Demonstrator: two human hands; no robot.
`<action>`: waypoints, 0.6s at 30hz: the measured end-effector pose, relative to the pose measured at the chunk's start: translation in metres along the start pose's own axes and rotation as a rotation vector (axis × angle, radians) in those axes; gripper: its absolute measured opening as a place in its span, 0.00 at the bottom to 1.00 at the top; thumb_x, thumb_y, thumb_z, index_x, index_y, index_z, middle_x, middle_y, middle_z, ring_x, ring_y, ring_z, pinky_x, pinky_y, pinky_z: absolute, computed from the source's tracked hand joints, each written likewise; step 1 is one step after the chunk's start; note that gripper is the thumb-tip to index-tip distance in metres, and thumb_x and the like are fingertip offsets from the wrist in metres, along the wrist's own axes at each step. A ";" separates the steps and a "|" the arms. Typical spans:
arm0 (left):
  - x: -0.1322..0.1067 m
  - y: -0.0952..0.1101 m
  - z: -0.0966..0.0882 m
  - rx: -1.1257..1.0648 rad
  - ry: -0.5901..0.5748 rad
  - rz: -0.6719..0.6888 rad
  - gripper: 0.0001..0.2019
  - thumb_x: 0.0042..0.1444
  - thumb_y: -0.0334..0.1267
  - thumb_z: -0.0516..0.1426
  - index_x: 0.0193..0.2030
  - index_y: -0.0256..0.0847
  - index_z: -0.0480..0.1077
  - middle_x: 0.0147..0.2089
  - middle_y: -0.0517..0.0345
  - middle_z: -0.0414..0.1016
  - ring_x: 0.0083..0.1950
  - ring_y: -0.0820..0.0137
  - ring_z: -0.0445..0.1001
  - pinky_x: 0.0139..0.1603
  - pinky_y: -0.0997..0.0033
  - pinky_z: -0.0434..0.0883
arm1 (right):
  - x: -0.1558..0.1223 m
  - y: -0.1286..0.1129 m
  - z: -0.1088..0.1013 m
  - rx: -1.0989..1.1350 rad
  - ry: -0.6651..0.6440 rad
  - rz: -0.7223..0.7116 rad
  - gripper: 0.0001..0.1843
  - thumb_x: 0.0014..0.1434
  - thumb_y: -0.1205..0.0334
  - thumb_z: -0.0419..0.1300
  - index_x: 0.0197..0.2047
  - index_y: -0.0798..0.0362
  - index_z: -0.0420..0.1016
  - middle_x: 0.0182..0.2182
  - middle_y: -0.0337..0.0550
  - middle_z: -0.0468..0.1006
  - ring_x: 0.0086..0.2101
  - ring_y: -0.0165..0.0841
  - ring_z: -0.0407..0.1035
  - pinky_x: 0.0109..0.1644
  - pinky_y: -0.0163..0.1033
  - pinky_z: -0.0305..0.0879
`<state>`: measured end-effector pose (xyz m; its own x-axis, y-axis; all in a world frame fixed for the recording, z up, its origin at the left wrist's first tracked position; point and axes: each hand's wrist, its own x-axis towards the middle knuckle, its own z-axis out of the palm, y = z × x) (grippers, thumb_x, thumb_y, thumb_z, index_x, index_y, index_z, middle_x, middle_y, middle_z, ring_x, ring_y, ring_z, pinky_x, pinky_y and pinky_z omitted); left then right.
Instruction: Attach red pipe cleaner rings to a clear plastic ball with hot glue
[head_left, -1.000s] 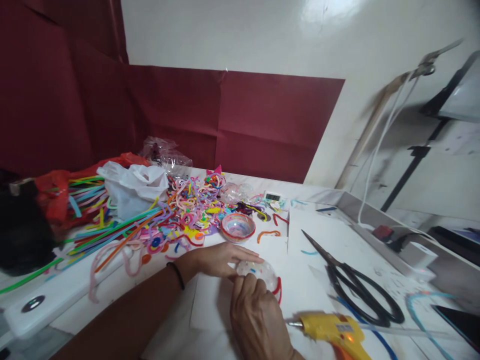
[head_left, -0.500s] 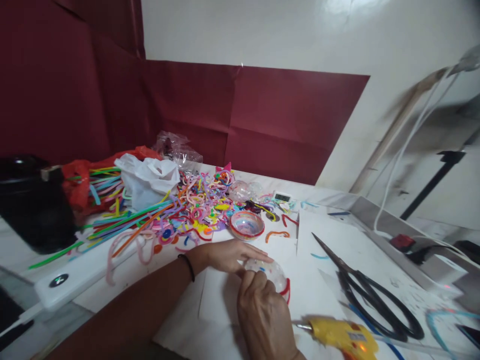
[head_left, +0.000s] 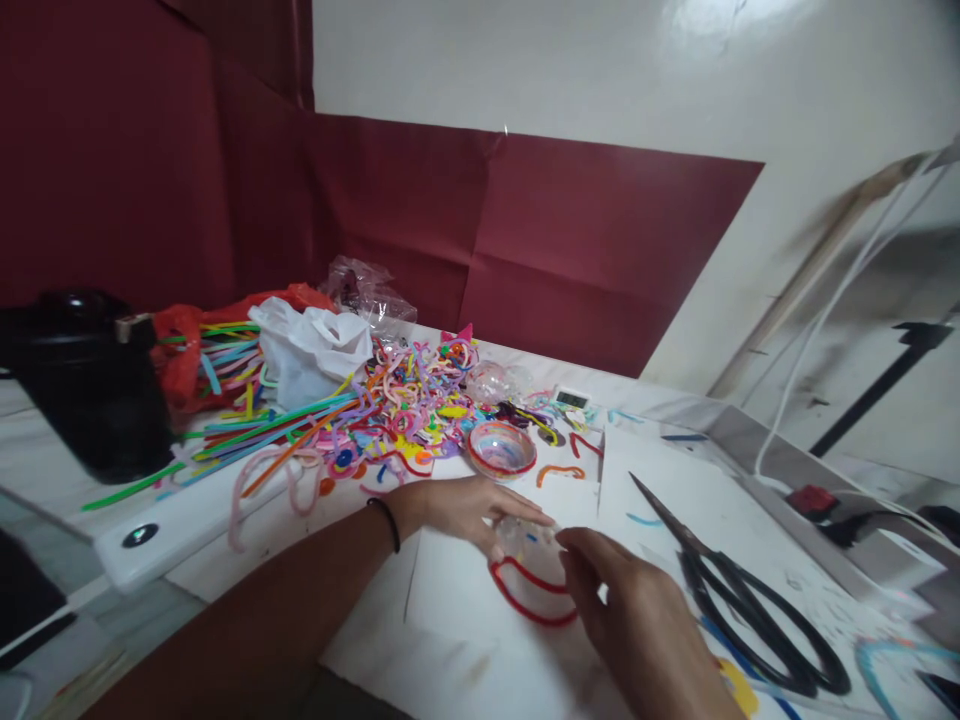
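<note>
A clear plastic bowl (head_left: 529, 548) with small coloured specks stands tilted on white paper. Red pipe cleaner (head_left: 534, 613) runs in two curved lines along its near side. My left hand (head_left: 469, 515) is closed around the bowl's left and far side, fingers stretched over the top. At its right edge my right hand (head_left: 619, 590) pinches, thumb and fingers together; the fingertips partly hide what they grip. Just behind, a second bowl (head_left: 501, 450) with a red rim sits on the table. A yellow glue gun (head_left: 739, 688) is mostly covered by my right forearm.
Large black scissors (head_left: 739, 590) lie at the right. Orange pipe cleaner (head_left: 561, 472) is beyond the bowls. To the left are a heap of pipe cleaners and trinkets (head_left: 405, 410), a white bag (head_left: 307, 350), a white power bank-like bar (head_left: 187, 510) and a black container (head_left: 97, 390).
My right hand has shifted from the bowl's near side to its right edge. The red pipe cleaner now shows along the front, and my right forearm covers most of the glue gun.
</note>
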<state>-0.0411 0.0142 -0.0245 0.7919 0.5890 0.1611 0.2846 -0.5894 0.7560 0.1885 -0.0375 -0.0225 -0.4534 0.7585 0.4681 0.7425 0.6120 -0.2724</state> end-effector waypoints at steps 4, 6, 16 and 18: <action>0.000 -0.002 0.001 -0.052 0.014 -0.014 0.35 0.49 0.39 0.67 0.65 0.48 0.63 0.68 0.51 0.64 0.67 0.58 0.63 0.65 0.61 0.60 | 0.003 0.021 -0.013 0.112 -0.072 -0.072 0.12 0.63 0.60 0.49 0.41 0.49 0.74 0.35 0.45 0.78 0.29 0.35 0.75 0.32 0.38 0.69; 0.000 -0.001 0.001 -0.055 0.012 -0.024 0.35 0.50 0.39 0.66 0.65 0.48 0.62 0.68 0.51 0.64 0.67 0.58 0.63 0.65 0.61 0.60 | 0.003 0.026 -0.014 0.140 -0.132 -0.072 0.12 0.62 0.60 0.51 0.42 0.49 0.75 0.38 0.46 0.77 0.31 0.35 0.75 0.34 0.38 0.70; -0.002 0.004 -0.001 -0.015 0.018 -0.041 0.34 0.50 0.45 0.66 0.65 0.46 0.63 0.68 0.46 0.63 0.67 0.57 0.63 0.65 0.59 0.59 | 0.007 0.040 -0.020 0.271 -0.206 0.110 0.14 0.59 0.57 0.52 0.42 0.51 0.75 0.34 0.45 0.78 0.29 0.36 0.71 0.35 0.41 0.67; -0.002 0.005 -0.001 0.001 0.023 -0.053 0.34 0.51 0.46 0.65 0.64 0.47 0.64 0.68 0.45 0.63 0.67 0.57 0.63 0.65 0.58 0.59 | 0.010 0.043 -0.024 0.295 -0.240 0.123 0.13 0.58 0.57 0.53 0.42 0.51 0.75 0.35 0.45 0.78 0.29 0.35 0.71 0.34 0.40 0.66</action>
<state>-0.0415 0.0107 -0.0198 0.7629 0.6321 0.1359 0.3260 -0.5576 0.7634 0.2274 -0.0091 -0.0089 -0.4983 0.8395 0.2166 0.6409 0.5249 -0.5601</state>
